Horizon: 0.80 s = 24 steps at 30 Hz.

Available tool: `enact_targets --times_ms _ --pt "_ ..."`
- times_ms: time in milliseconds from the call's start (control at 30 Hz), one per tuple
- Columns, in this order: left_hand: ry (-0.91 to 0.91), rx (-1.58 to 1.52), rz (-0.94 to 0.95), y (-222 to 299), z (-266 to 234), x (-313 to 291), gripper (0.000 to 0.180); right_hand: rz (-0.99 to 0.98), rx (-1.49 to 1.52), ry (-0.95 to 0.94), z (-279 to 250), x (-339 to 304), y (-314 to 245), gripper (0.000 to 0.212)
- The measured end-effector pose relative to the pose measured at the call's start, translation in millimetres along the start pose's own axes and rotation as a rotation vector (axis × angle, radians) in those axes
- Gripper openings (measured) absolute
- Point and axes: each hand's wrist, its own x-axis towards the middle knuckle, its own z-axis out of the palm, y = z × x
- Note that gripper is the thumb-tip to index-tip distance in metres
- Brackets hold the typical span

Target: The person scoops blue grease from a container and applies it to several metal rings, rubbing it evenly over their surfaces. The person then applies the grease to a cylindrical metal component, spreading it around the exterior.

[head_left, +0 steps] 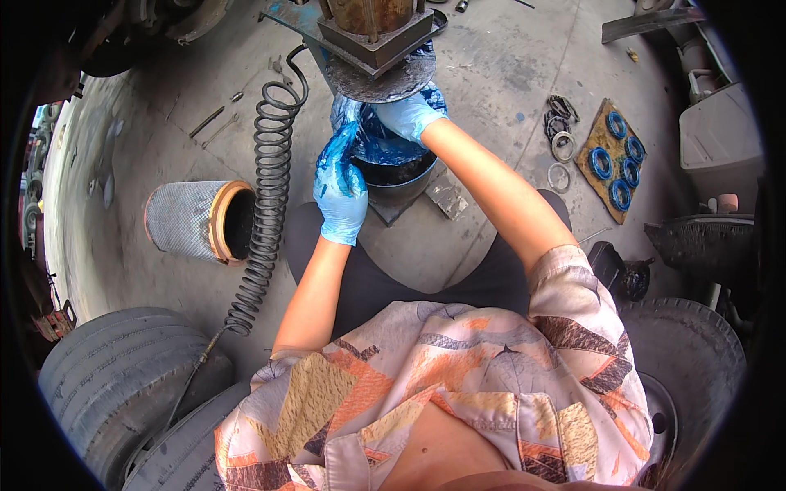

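Thick blue grease coats the palm and fingers of my left hand (340, 196), in a pale blue glove. Its fingers reach upward, loosely cupped, beside a blue-smeared plastic bag (385, 150). My right hand (407, 117), gloved alike, grips the upper part of this bag; its fingertips are partly hidden. The bag sits in the mouth of a dark bucket (397, 195) between my knees. Just above my right hand juts a round dark metal plate (381, 80), under a square metal block (375, 42) on a blue stand (295, 20).
A coiled black hose (273, 155) and a cylindrical air filter (192, 219) are at the left. Greased blue bearings (602, 164) lie on a board (604, 196) at the right, near metal rings (559, 176). Large tyres (131, 368) flank me. Tools (206, 122) lie on the floor.
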Motion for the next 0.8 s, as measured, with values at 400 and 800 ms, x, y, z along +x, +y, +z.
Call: enact_targets --times_ms 400,800 --pt "0.000 0.032 0.007 -2.3 -2.4 -0.7 0.034 0.364 0.340 0.042 -46.2 -22.1 1.3 0.027" --pt "-0.020 -0.064 -0.025 0.5 -3.8 -0.3 0.033 -0.181 0.124 0.090 -52.8 -88.8 -37.2 0.064"
